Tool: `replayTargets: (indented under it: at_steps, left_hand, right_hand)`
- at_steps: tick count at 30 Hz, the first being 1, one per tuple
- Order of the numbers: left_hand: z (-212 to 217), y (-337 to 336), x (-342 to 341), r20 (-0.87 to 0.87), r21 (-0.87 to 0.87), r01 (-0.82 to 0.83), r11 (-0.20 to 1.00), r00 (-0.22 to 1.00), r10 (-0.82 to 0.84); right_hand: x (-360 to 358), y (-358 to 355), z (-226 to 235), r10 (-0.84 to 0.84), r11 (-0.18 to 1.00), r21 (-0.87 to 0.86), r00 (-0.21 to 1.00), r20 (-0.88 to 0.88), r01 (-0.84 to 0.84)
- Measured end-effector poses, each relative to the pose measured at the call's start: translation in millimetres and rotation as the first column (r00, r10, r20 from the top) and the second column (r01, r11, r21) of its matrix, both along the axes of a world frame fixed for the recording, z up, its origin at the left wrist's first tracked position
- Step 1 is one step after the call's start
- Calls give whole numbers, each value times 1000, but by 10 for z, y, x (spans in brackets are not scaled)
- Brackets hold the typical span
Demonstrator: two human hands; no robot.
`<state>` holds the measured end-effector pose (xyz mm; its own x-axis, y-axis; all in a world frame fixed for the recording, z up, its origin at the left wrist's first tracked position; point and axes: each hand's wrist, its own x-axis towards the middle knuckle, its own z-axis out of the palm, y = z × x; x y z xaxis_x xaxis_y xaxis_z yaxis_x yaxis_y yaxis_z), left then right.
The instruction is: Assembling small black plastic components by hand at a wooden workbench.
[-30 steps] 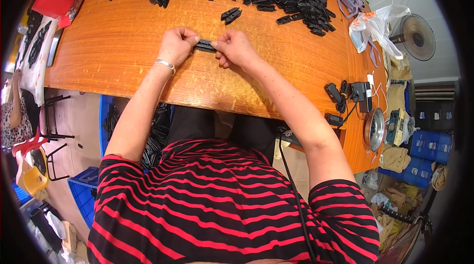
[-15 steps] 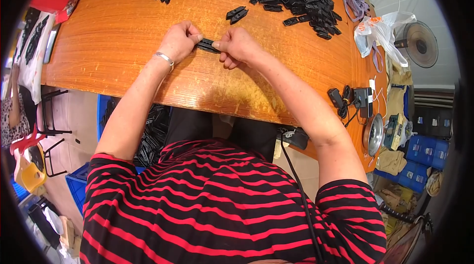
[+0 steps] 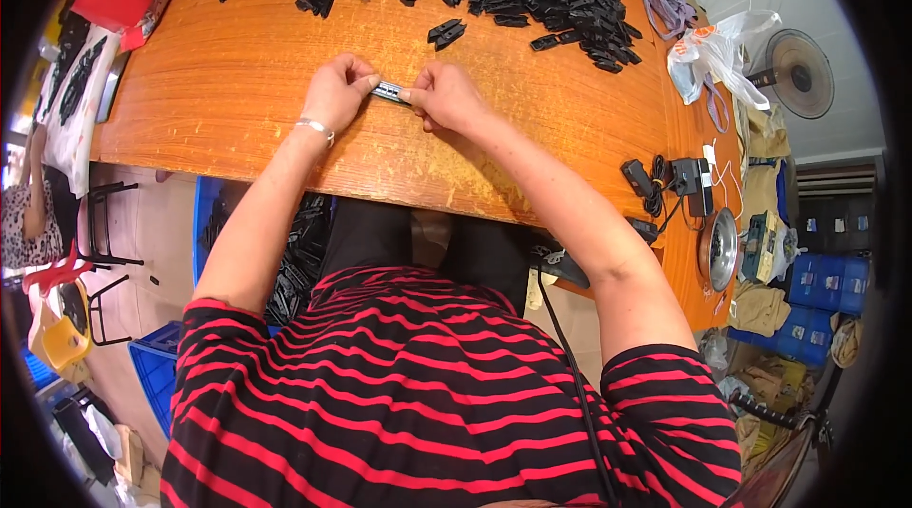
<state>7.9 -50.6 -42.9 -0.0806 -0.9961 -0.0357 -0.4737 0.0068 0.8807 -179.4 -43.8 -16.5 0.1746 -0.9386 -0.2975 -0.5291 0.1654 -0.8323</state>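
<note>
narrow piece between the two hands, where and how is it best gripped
Probably by its two ends: the left hand from the left, the right hand from the right, each pinching with thumb and fingers. The narrow piece is long and slim and runs roughly crosswise between the hands, so end grips leave its middle uncovered.

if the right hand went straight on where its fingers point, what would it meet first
The right hand points left; past the small, narrow, dark plastic-looking piece with a pale face that it holds, it would likely meet the left hand, which holds the other end; depth is hard to judge.
</note>
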Motion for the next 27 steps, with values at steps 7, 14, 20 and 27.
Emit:
replayTargets:
  at_steps: [7,14,20,27]
  left_hand:
    - [7,225,38,-216,112,45,993,976,-20]
    - [66,493,9,-32,-114,41,993,999,-45]
    - [134,640,-35,-87,-271,27,962,995,-52]
    - [295,803,41,-27,-199,105,974,993,-112]
  right_hand:
    - [-43,238,-60,122,916,-361,979,-162,-174]
    - [-34,354,-45,141,775,-536,919,-369,-334]
    - [-19,458,-34,140,715,-590,903,-405,-375]
    - [-28,583,84,194,667,-652,929,-315,-361]
